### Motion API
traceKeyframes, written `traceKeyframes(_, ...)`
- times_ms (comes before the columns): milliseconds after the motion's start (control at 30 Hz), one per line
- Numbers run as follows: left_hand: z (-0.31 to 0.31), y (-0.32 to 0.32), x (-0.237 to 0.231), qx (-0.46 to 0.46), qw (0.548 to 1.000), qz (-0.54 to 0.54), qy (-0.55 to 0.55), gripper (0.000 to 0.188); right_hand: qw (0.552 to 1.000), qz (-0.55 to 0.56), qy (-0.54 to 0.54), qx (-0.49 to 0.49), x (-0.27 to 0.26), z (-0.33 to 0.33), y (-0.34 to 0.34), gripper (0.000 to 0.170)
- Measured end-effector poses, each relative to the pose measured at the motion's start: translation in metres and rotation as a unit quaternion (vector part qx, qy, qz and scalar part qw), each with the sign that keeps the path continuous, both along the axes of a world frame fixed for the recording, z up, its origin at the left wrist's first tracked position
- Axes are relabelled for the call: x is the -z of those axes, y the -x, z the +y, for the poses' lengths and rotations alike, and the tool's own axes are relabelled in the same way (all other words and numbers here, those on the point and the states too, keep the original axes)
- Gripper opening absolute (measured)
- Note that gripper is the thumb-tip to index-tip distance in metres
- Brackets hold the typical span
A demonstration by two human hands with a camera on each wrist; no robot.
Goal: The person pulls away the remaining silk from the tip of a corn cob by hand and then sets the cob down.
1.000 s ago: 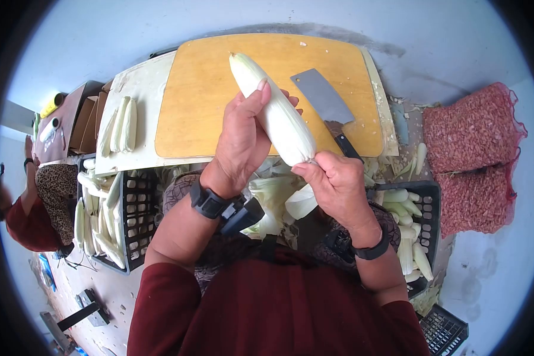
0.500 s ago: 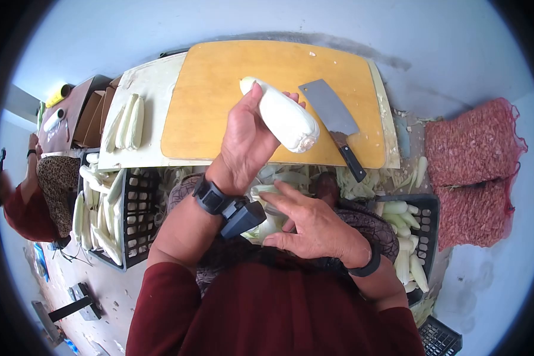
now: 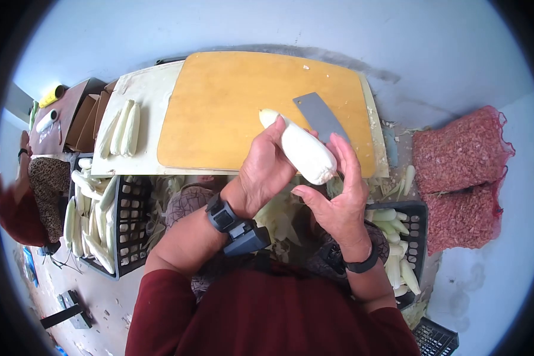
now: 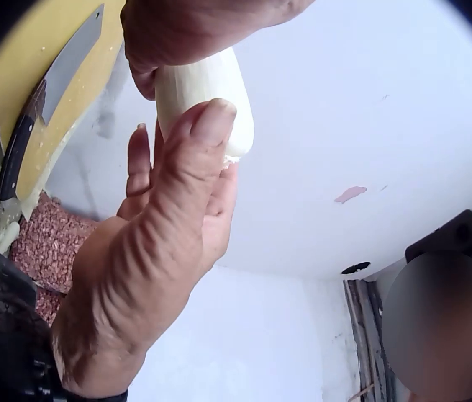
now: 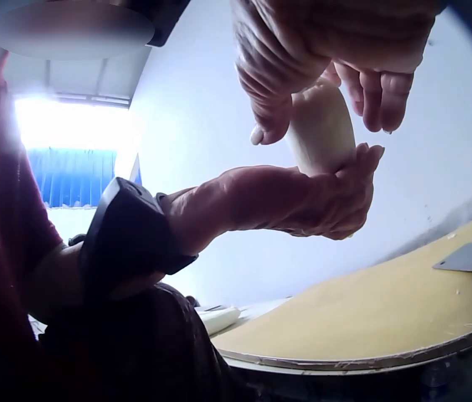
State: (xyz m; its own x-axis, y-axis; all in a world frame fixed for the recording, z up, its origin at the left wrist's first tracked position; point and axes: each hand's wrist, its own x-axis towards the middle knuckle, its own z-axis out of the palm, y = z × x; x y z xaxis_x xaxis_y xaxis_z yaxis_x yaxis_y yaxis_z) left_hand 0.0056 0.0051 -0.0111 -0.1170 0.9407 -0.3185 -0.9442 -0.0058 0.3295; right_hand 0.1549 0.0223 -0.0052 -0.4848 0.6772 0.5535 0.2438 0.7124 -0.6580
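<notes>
My left hand (image 3: 266, 169) grips a pale ear of corn (image 3: 305, 148), its thumb lying along the top in the head view. The ear looks peeled down to thin white husk, and its blunt cut end points toward my right hand (image 3: 346, 193). That hand surrounds the cut end with thumb and fingers spread. In the right wrist view its thumb stands apart from the ear (image 5: 321, 134), while the left hand (image 5: 303, 201) holds the ear from below. Beyond the hands a cleaver (image 3: 321, 117) lies on the yellow cutting board (image 3: 219, 101), its handle hidden by the right hand.
Several husked ears (image 3: 124, 127) lie on the pale board at left. A black crate (image 3: 130, 207) of corn stands left, another crate (image 3: 418, 228) right. Red mesh sacks (image 3: 460, 154) rest at far right. Loose husks (image 3: 279, 216) lie below my hands. Another person (image 3: 26, 207) is at far left.
The right hand pulled at the ear's cut end, dropped away with a piece of husk, and has come back up beside that end. The left hand kept its grip and moved slightly right and down.
</notes>
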Motion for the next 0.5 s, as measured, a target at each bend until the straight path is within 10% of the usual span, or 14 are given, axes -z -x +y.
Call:
traceKeyframes(333,-0.018,0.005,-0.012,0.053,0.997,0.043,-0.042,0.053,0.993,-0.026,-0.109,-0.038,-0.007,0.006,0.01,0.075)
traceKeyframes(500,-0.027,0.018,-0.006,-0.005,0.988,0.082,-0.13,0.042,0.998,-0.019,0.018,-0.056,-0.008,0.0,0.02,0.075)
